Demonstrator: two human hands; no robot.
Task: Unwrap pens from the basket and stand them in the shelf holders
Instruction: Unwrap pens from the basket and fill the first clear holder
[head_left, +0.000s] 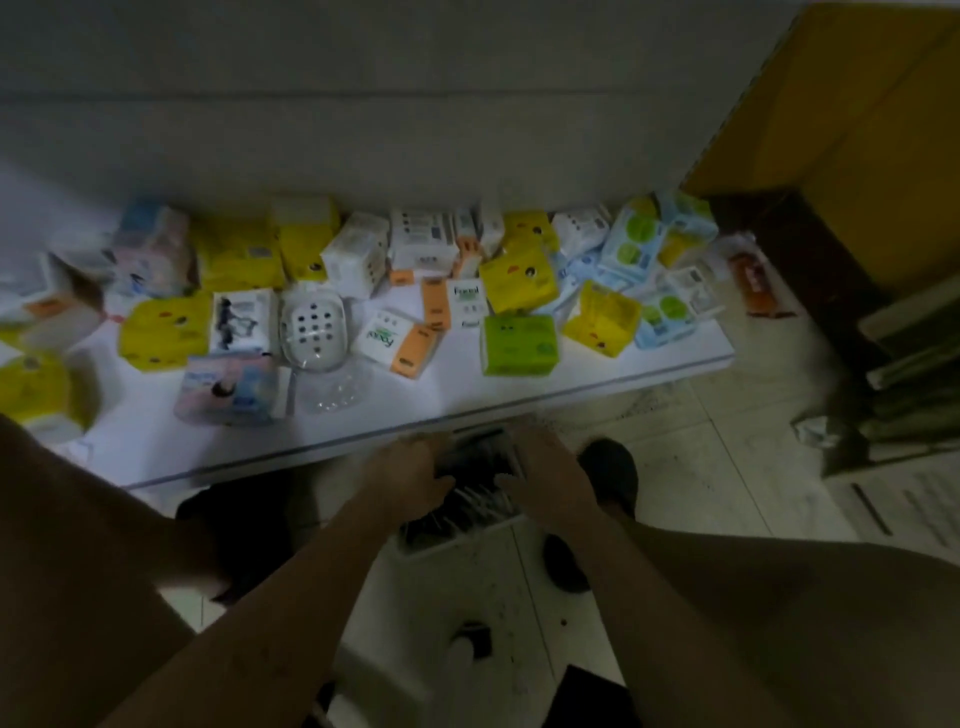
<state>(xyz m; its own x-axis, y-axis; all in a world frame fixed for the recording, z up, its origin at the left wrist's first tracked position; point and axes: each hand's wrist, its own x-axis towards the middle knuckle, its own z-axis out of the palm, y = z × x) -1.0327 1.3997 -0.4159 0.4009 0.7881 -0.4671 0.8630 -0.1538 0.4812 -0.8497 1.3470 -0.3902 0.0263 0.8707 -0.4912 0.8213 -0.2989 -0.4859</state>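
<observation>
White plastic basket (457, 545) of dark wrapped pens (467, 501) is reached into by left hand (410, 475) and right hand (540, 467), presumably to lift a pack; finger posture is blurred and cannot be told.

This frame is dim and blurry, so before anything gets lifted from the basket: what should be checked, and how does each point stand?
1. Hands at the basket: ok, left hand and right hand reach into it.
2. Pens there: ok, dark pens lie between the hands.
3. A pen gripped: cannot tell, too blurred.
4. Wrapping off: cannot tell.
5. Holders in sight: not ok, the shelf shows tissue packs, no holders.
</observation>
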